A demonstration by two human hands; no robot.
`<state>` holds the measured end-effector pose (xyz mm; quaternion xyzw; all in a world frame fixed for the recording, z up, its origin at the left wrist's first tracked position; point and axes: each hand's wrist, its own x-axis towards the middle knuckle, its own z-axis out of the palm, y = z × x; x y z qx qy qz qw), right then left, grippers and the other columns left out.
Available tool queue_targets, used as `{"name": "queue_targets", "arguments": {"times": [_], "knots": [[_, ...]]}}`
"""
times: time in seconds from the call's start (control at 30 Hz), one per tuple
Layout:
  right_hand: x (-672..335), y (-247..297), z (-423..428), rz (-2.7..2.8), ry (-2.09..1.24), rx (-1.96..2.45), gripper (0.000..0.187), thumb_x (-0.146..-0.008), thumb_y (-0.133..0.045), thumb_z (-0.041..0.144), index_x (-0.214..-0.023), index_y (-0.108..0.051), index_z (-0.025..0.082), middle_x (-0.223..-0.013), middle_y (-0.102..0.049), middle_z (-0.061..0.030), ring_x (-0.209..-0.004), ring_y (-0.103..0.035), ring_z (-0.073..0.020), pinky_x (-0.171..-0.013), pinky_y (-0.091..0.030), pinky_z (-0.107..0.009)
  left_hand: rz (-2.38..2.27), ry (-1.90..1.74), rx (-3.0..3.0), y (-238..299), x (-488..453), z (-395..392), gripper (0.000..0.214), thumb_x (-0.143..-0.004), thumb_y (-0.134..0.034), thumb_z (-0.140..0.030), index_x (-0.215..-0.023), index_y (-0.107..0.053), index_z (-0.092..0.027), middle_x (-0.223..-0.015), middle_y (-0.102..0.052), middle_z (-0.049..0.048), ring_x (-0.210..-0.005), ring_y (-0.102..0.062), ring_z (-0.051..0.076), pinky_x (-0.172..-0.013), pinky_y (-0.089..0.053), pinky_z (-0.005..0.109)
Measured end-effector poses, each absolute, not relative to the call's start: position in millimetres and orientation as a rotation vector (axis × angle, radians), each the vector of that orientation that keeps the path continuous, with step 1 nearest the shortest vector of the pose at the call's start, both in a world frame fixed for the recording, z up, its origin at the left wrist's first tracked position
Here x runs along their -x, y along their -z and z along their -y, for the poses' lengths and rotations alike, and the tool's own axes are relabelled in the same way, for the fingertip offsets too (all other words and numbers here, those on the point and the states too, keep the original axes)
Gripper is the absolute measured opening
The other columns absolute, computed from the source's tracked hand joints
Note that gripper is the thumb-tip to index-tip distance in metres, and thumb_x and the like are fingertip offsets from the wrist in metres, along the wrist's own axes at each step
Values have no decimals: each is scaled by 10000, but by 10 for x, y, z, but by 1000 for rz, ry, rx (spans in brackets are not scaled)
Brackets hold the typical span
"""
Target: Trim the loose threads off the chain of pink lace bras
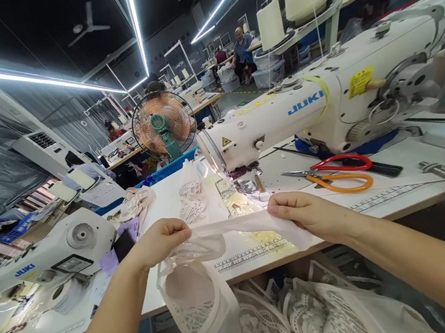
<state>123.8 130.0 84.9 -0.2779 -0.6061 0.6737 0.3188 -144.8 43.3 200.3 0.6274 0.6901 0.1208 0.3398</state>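
Both hands pinch the edge of a cream lace bra (225,304) and stretch it taut between them. My left hand (165,238) is closed on the left end of that stretch, above a moulded cup. At the right end, my right hand (299,211) grips the same fabric, with a loose flap below its fingers. The bra's cup hangs down past the table edge. Just behind the stretched edge stands a white sewing machine (267,124), its needle area lit. More cream lace pieces (317,310) lie below, at my lap.
Scissors with red and orange handles (340,173) lie right of the needle area. Another lace piece (191,198) rests on the white table (163,195). A second sewing machine (49,260) stands left, a fan (163,124) ahead. Thread cones (270,25) stand upper right; people sit farther back.
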Motion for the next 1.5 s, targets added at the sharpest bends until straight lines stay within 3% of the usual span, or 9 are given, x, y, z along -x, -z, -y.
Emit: {"name": "queue_targets", "arguments": {"times": [0.3,0.5,0.67,0.97,1.13,1.33,1.5], "knots": [[-1136,-651,-1504,1586,-1650,778,410,-699,-623,571,-627,-498,188,-593,-410,53,-559,-339,-105,-528,-262,-246,-1742,-227,-1628,-1907,1535,-730,253,-753,-543,-365,-601,-483,-171,-543,-316,-56,-511,-239,94,-501,-170,259],[-926,-371,-1839,1586,-1533,861,382,-769,-568,534,-628,-467,193,-543,-363,76,-504,-317,-94,-494,-261,-238,-1752,-243,-1651,-1681,1754,-1102,272,-738,-547,-398,-602,-477,-174,-566,-300,-54,-534,-239,104,-520,-175,260],[-802,-219,-2130,1564,-1410,1018,308,-873,-539,412,-692,-520,163,-623,-468,56,-530,-443,-96,-529,-374,-243,-1682,-218,-1667,-1409,1905,-1482,297,-726,-547,-453,-635,-504,-174,-583,-336,-52,-545,-275,111,-525,-203,247],[-844,-155,-2251,1470,-1455,1140,277,-775,-549,450,-662,-546,198,-644,-583,-9,-657,-526,-193,-588,-392,-292,-1483,-144,-1648,-1086,2001,-1851,295,-747,-553,-438,-653,-559,-158,-598,-384,-49,-568,-322,113,-553,-247,240],[-849,-159,-2244,1422,-1526,1158,354,-799,-510,527,-668,-535,200,-665,-604,-21,-634,-525,-182,-581,-398,-293,-1445,-154,-1632,-1048,2029,-1891,286,-760,-555,-420,-672,-575,-149,-607,-401,-44,-576,-340,112,-561,-259,240],[-864,-260,-2202,1472,-1612,1134,268,-701,-657,447,-733,-625,183,-665,-646,-26,-599,-558,-182,-545,-411,-291,-1421,-191,-1638,-1046,2076,-1831,281,-755,-576,-426,-685,-578,-154,-633,-433,-37,-600,-370,118,-573,-285,235],[-835,-305,-2144,1483,-1585,1066,300,-681,-671,469,-626,-566,193,-545,-540,33,-506,-458,-122,-485,-344,-251,-1460,-230,-1659,-1143,2067,-1707,301,-757,-579,-440,-657,-548,-158,-611,-389,-48,-573,-335,105,-541,-254,229]]}}
